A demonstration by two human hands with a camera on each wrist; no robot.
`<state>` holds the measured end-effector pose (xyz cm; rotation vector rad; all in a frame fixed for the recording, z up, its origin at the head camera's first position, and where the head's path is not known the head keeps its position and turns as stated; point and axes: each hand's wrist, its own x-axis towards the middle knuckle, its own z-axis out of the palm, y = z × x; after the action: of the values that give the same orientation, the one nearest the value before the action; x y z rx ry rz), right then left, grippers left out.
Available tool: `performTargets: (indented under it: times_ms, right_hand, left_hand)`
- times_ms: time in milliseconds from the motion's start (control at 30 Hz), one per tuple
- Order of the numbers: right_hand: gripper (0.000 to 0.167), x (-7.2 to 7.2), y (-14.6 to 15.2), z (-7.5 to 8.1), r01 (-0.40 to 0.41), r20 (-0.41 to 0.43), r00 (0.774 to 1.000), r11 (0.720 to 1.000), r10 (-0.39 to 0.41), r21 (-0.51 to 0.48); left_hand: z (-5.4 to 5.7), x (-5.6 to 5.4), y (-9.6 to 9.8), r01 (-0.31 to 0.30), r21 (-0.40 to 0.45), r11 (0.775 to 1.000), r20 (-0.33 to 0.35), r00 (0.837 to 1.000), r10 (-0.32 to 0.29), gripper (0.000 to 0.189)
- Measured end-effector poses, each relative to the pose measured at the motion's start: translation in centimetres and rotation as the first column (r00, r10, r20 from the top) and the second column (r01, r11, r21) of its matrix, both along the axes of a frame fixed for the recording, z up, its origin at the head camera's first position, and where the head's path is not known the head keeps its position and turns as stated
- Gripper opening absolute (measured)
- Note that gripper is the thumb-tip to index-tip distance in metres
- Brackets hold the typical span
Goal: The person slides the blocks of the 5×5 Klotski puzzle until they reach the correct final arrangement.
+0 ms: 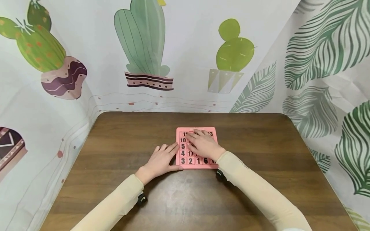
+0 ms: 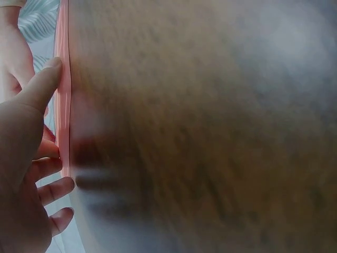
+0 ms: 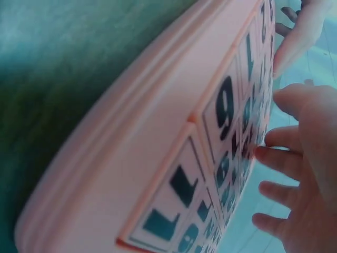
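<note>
1. Puzzle (image 1: 190, 157), pink, square and marked with black numbers, is laid flat on the brown table (image 1: 179, 199), midway across its width and a little in from the far edge.
2. The puzzle's left side is touched by the left hand (image 1: 160, 161); its fingers are held apart and nearly straight, and its thumb is stretched out to the near left corner. In the left wrist view the thumb tip is seen against the pink near edge.
3. Part of the number face is covered by the right hand (image 1: 204, 143), which is reached across from the near right corner. Its fingers are spread and extended, and a tile is touched by at least one fingertip; which tile cannot be told.
4. In the left column 15, 10, 5, 4 and 3 can be read from far to near; in the nearest row 3, 2, 1 and 6 are shown, and the last number is partly hidden.
5. Both arms are covered by cream sleeves (image 1: 257, 186), and a black device (image 1: 142, 199) is worn at the left wrist, with another partly seen under the right.
6. Behind the table a white wall covering (image 1: 190, 48) is printed with potted cacti and, at the right, with green leaves.
</note>
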<state>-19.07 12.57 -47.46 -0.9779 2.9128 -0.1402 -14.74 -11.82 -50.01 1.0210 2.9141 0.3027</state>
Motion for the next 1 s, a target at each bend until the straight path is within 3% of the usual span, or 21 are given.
performTargets:
  times_ms: [267,467,800,1000]
  right_hand:
    - [0.057,-0.1,-0.6,-0.3,-0.053,0.004,0.999,0.999,0.053,-0.002]
    - [0.060,0.0,-0.6,-0.3,-0.027,0.052,0.998,0.999,0.025,0.031]
    - [0.059,0.2,1.2,0.2,0.008,0.038,0.999,1.000,-0.008,0.012]
    - [0.053,0.7,0.9,-0.1,-0.046,-0.001,0.999,0.999,0.046,-0.013]
  left_hand:
    - [-0.2,0.0,0.0,0.007,0.019,1.000,-0.012,1.000,-0.006,0.097]
    - [0.1,0.0,0.1,0.000,0.018,1.000,0.005,1.000,0.000,0.098]
    - [0.3,-0.1,-0.1,-0.005,0.009,1.000,0.022,1.000,0.004,0.100]
    - [0.2,0.0,-0.2,-0.001,0.005,1.000,0.025,1.000,0.000,0.100]
